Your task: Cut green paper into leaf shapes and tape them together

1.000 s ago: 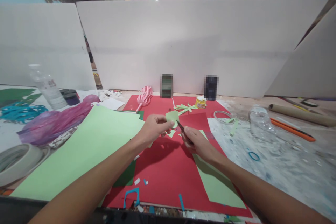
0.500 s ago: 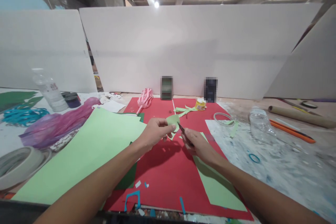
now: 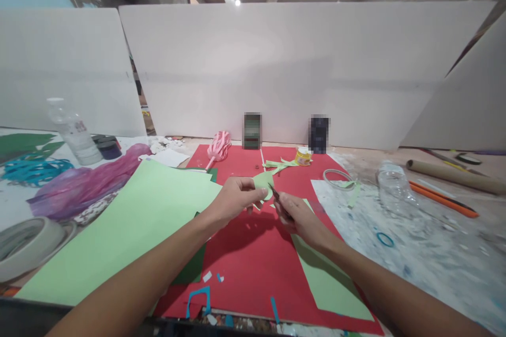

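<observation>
Go easy here

From afar, my left hand (image 3: 242,195) pinches a small pale-green paper piece (image 3: 264,180) above the flat red paper sheet (image 3: 237,268); my right hand (image 3: 291,211) grips a thin dark tool (image 3: 274,191). Paper piece's probably light, creases easily: edge-hold it.

Dark tool (image 3: 273,190) mostly hidden in right hand (image 3: 298,216) (type too small to tell). Two upright rectangles (image 3: 252,131) (image 3: 319,134) pixelated. Tape roll (image 3: 44,247) cut by left edge.

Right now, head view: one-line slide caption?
Left hand pinches a small light-green paper piece; right hand holds dark scissors at its edge, above a red sheet.
</observation>
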Tool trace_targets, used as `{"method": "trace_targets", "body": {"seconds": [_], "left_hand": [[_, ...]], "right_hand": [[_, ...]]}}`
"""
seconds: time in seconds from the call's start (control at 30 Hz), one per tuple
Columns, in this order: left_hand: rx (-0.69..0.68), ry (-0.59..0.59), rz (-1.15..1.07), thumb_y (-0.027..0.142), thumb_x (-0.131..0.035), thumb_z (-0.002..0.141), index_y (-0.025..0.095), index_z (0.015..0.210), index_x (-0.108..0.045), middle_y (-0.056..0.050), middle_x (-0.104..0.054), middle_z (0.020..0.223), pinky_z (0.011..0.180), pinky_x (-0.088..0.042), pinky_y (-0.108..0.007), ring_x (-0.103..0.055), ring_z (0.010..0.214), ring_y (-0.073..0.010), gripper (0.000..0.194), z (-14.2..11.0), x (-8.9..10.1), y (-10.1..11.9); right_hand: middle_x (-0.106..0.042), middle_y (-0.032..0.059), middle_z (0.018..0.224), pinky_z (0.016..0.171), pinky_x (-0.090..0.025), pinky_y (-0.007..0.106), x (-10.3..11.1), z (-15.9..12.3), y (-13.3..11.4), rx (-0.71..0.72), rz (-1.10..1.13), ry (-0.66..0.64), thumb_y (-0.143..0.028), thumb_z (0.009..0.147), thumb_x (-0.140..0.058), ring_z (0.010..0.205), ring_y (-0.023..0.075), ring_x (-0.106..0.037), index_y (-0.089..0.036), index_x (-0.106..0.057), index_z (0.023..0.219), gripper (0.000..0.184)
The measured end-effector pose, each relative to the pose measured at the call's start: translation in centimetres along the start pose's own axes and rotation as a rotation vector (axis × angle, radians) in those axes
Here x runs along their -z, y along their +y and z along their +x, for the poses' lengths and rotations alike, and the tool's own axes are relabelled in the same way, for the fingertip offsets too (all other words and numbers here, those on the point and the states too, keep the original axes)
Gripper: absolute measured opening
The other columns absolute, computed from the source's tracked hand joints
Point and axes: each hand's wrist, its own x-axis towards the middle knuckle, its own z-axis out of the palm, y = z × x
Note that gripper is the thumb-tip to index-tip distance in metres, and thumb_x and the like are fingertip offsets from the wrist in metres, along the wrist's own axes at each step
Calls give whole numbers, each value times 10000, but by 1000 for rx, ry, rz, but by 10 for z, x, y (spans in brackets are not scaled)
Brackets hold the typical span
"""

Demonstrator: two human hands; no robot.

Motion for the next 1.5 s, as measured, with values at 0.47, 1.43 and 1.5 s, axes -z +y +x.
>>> {"method": "trace_targets", "body": {"seconds": [0.47,1.43,1.5], "left_hand": [[-12,19,5,426,-661,727,143,644,-618,11,-527,553,494,-358,-226,-432,484,-81,298,0,2,1],[-42,45,4,414,-645,753,149,649,-611,44,-448,518,516,-325,-232,-381,488,-76,286,0,0,4],[-43,56,-7,417,-644,755,152,680,-624,40,-475,540,524,-340,-234,-392,490,-77,276,0,0,4]], "right_hand": [[-239,-74,530,418,-140,236,3,1,-2,-6,10,-21,-629,879,-388,439,73,-172,-207,-321,619,500],[-264,-70,546,418,-132,235,3,0,0,-8,-30,-10,-618,893,-372,452,71,-180,-202,-337,636,490],[-273,-69,548,416,-131,237,2,-1,-1,-24,-25,-9,-624,889,-373,449,72,-184,-203,-342,645,488]]}}
